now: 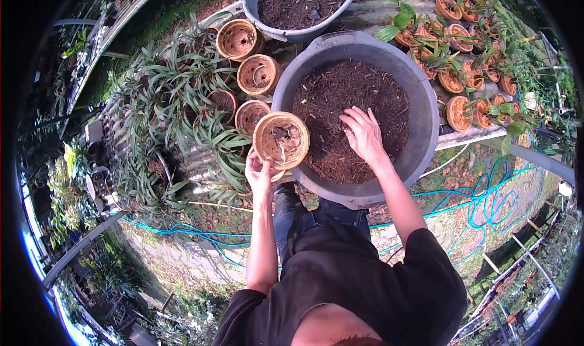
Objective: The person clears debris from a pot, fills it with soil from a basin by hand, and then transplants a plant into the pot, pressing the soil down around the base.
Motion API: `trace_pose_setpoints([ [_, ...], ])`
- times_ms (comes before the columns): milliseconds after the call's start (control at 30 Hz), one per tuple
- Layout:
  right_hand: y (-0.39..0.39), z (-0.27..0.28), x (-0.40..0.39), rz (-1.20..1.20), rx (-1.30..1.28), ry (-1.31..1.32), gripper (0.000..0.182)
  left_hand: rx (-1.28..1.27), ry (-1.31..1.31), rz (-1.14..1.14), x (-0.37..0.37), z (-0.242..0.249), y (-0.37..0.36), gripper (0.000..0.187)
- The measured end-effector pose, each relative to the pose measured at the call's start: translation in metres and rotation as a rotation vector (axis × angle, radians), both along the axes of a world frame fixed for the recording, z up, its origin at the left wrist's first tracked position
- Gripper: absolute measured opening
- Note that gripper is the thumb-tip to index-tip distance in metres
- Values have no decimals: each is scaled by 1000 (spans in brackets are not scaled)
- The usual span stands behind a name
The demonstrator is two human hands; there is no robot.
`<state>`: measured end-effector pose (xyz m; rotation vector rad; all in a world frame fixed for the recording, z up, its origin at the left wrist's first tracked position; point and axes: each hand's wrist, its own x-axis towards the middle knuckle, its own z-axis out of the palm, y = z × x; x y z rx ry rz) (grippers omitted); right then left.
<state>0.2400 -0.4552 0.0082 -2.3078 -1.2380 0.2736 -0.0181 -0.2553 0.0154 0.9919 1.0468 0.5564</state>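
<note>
My left hand (260,171) grips the near rim of a clay pot (281,140), thumb at the edge, and holds it tilted so that its inside faces up. A little pale and dark matter shows at the bottom of the pot. To its right stands a large grey tub (424,112) holding dark, fibrous soil (328,96). My right hand (364,133) reaches over the tub's right side, fingers stretched and touching the soil surface; nothing shows in them. The held pot overlaps the tub's left rim.
Several clay pots (257,74) line the tub's left side, beside strap-leaved plants (182,96). A second tub (292,33) of soil stands behind. Potted seedlings (451,80) crowd the right of the corrugated bench. A turquoise hose (486,194) lies coiled on the ground.
</note>
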Motion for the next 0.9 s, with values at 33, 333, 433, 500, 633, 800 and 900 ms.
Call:
trace_pose_setpoints([
  [33, -14, 4, -20, -41, -85, 2, 48, 0, -11, 3, 1, 3, 0, 24],
  [333, -37, -9, -34, -408, 14, 45, 94, 36, -13, -39, 14, -3, 0, 33],
  [433, 2, -22, -16, -381, -260, 160, 110, 40, 2, -53, 27, -6, -1, 28],
  [500, 7, -50, -31, -405, -107, 119, 96, 43, -2, -56, 42, -7, -2, 24],
  [633, -30, -33, -60, -360, 68, 171, 77, 13, 10, -60, 63, -11, -4, 26],
  [800, -66, -21, -40, -483, 275, 111, 74, -6, 45, -86, 69, -31, -3, 31],
  [900, -54, -17, -52, -490, -52, 83, 75, 10, 74, -54, 64, -39, -8, 30],
])
